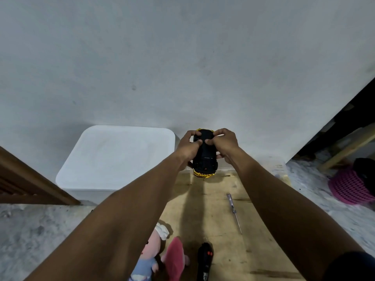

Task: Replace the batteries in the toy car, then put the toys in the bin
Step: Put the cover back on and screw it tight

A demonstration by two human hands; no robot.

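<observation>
I hold a gold toy car [204, 159] upside down in the air, its black underside facing me. My left hand [187, 148] grips its left side and my right hand [223, 144] grips its right side. Both thumbs press on the far half of the underside. A white bin [113, 159] with its lid on stands to the left of the car, against the wall. A screwdriver [234, 211] lies on the wooden board [219, 240] below. A black remote control [205, 260] and a pink and blue plush doll [156, 258] lie near the bottom edge.
A grey wall fills the upper view. A brown wooden frame [30, 183] slants at the left. At the right a pink plastic basket [351, 187] sits on the rough concrete floor [36, 230], with wooden planks [349, 147] behind it.
</observation>
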